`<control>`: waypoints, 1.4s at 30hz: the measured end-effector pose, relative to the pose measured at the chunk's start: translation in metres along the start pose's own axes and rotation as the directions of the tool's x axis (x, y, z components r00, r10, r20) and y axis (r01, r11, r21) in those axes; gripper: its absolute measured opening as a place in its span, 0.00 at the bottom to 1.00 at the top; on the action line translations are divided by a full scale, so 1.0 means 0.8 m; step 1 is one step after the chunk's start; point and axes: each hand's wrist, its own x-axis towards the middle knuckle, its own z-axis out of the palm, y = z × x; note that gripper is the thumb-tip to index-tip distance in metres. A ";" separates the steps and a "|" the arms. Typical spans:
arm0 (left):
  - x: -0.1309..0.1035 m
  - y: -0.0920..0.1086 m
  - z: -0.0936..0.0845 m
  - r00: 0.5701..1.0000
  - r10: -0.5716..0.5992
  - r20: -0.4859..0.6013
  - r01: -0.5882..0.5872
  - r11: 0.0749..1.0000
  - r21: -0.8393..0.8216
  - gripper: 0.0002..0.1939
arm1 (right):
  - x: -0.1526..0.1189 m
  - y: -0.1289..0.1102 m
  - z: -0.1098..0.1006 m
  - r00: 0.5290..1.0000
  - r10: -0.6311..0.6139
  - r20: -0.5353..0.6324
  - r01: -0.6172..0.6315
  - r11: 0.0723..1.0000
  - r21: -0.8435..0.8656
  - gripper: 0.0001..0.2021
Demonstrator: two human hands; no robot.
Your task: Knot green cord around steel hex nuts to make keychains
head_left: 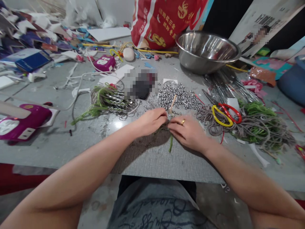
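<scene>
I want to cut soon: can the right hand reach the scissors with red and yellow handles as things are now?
Probably yes: the scissors lie just beside the right hand, nothing between them, though its fingers pinch a green cord.

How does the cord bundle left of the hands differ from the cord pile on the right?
The left cord bundle is smaller and mostly green, with silver beads strung along it; the right cord pile is larger, mixes grey and green, and shows no beads on it. Scissors with red and yellow handles lie on the right pile; none lie on the left bundle. Both rest on the grey table.
</scene>
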 end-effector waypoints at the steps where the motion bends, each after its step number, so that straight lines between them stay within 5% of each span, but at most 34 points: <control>1: 0.000 -0.001 0.001 1.000 0.006 -0.002 -0.006 1.000 -0.008 0.08 | 0.000 -0.003 0.002 1.000 -0.011 0.016 0.012 1.000 -0.014 0.12; 14: -0.001 -0.002 0.006 0.995 0.073 -0.068 -0.074 0.997 -0.012 0.08 | -0.001 -0.005 0.000 0.997 -0.024 0.076 0.031 0.995 -0.092 0.12; 21: -0.001 -0.005 0.005 0.998 0.062 -0.019 -0.064 0.987 -0.147 0.09 | -0.001 -0.027 0.008 0.966 -0.216 0.141 0.228 0.971 -0.075 0.17; 31: -0.001 -0.001 0.006 0.997 0.071 -0.017 -0.073 0.985 -0.159 0.08 | 0.003 -0.029 0.011 0.977 -0.137 0.162 0.163 0.974 -0.160 0.13; 35: 0.000 -0.003 0.008 0.998 0.063 -0.012 -0.064 0.979 -0.193 0.09 | 0.002 -0.021 0.010 0.998 -0.044 0.048 0.043 0.999 0.027 0.10; 37: 0.000 -0.003 0.007 0.998 0.069 -0.005 -0.068 0.969 -0.236 0.08 | 0.001 -0.014 0.008 0.993 0.103 -0.061 -0.088 0.972 0.217 0.08; 42: -0.002 0.000 0.009 0.994 0.107 -0.014 -0.107 0.958 -0.268 0.06 | -0.001 0.000 0.006 0.867 0.492 -0.075 -0.366 0.732 0.575 0.03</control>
